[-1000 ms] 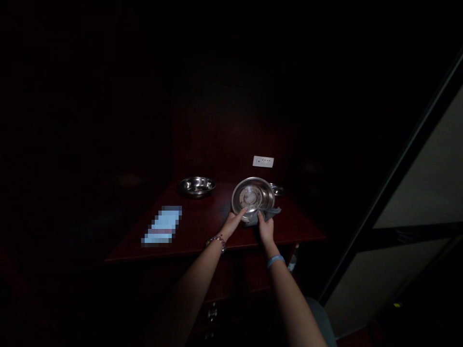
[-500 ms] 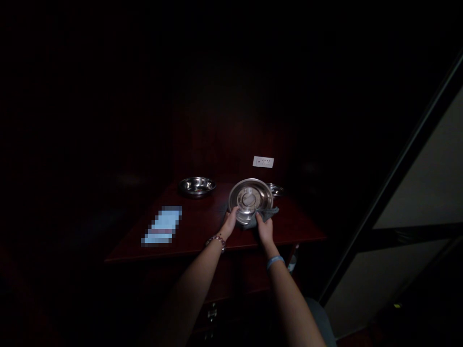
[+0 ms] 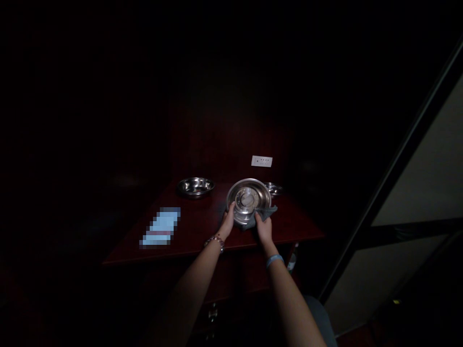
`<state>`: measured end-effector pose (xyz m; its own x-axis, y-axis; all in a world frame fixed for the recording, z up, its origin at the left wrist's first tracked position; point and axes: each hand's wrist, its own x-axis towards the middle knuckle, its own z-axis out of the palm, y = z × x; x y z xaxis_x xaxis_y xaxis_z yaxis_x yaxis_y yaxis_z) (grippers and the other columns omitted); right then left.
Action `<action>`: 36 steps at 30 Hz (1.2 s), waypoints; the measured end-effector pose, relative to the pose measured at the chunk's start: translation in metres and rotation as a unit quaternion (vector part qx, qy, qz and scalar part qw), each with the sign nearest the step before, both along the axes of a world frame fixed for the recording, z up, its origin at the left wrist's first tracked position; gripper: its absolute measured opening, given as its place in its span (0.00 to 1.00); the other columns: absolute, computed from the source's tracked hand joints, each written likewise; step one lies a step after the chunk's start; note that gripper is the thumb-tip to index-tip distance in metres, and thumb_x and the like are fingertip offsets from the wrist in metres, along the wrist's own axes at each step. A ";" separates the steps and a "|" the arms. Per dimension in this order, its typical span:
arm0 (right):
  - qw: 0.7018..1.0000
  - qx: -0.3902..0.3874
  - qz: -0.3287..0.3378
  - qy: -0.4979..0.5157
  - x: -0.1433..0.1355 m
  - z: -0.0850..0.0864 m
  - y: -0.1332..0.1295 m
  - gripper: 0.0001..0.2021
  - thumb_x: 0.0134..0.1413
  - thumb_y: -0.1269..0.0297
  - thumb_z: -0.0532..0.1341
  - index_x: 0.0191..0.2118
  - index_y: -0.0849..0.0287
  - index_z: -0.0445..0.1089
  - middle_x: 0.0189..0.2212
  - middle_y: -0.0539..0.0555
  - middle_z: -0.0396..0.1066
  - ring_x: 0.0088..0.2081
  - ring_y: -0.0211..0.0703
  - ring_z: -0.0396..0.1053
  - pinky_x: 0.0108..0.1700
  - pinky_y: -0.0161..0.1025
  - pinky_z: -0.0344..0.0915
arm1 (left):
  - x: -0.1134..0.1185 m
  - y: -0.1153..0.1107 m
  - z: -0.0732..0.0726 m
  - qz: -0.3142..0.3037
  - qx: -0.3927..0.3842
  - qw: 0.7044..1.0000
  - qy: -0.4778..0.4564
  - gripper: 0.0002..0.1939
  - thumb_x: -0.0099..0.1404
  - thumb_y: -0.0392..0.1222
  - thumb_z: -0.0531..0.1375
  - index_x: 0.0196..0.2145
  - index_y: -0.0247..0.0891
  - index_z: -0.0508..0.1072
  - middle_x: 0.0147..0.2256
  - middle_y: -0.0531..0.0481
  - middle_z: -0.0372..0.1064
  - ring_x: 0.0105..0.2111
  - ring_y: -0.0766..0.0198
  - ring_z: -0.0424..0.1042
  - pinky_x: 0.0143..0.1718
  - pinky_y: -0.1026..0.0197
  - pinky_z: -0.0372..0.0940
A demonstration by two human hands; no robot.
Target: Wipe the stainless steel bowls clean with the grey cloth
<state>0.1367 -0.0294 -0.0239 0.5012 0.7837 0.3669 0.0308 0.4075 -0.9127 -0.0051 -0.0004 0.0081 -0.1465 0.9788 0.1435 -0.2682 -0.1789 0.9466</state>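
A round, shiny metal bowl (image 3: 249, 188) is held tilted above the dark red desk (image 3: 202, 226), its inside turned toward me. My left hand (image 3: 227, 221) grips its lower left rim, thumb on the inside and the other fingers hidden behind. At the lower right rim, my right hand (image 3: 264, 228) is closed on a grey-blue cloth (image 3: 249, 222), which is pressed against the bowl. One corner of the cloth sticks out to the right. A second metal bowl (image 3: 196, 187) rests upright on the desk at the back left. Another metal bowl (image 3: 275, 190) is partly hidden behind the held one.
A pixelated light-blue flat item (image 3: 161, 227) lies on the desk's left side. A white socket panel (image 3: 262, 161) is on the back wall. Below the desk's right front edge stands a bottle (image 3: 292, 260). A pale panel with a dark frame (image 3: 405, 231) rises at the right.
My left thumb has shifted slightly up and left along the bowl's rim. The bowl and cloth stay nearly in place; the whole view has moved a little.
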 end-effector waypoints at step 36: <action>1.000 -0.010 0.008 -0.026 0.004 -0.001 0.000 0.20 0.52 0.50 0.65 0.42 0.62 0.79 0.43 0.64 0.82 0.48 0.59 0.80 0.55 0.50 0.73 | 0.002 -0.007 0.005 -0.046 -0.028 0.998 -0.014 0.26 0.73 0.53 0.55 0.57 0.31 0.75 0.58 0.38 0.74 0.62 0.54 0.71 0.66 0.56 0.60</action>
